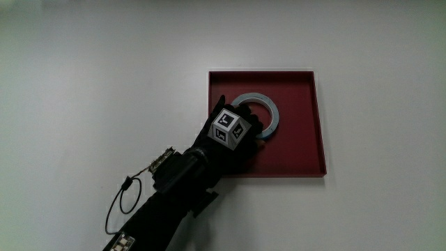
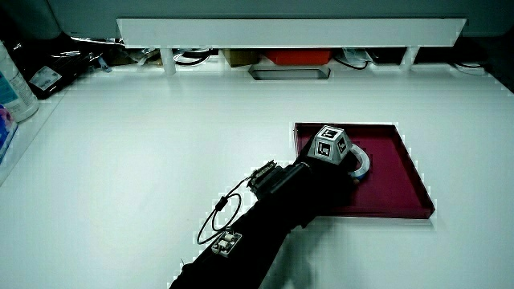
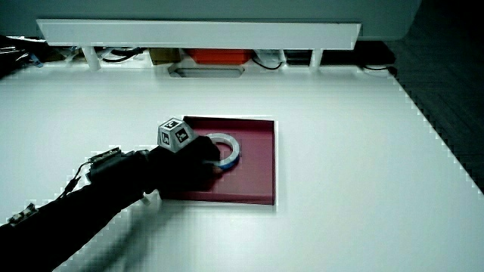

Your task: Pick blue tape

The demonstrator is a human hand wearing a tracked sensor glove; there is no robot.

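Observation:
A blue tape ring (image 1: 272,111) lies flat in a dark red tray (image 1: 300,85). The black-gloved hand (image 1: 237,139), with its patterned cube (image 1: 231,128) on the back, rests over the part of the ring nearest the person and hides it. Both side views show the same: the tape (image 2: 365,165) (image 3: 231,148) shows past the hand (image 2: 321,172) (image 3: 189,162) inside the tray (image 2: 401,186) (image 3: 257,175). The forearm reaches in over the tray's near edge.
A thin cable loop (image 1: 122,202) hangs from the forearm over the white table. A low white partition (image 2: 281,32) (image 3: 197,32) runs along the table's far edge. In a side view a bottle (image 2: 12,80) stands at the table's edge.

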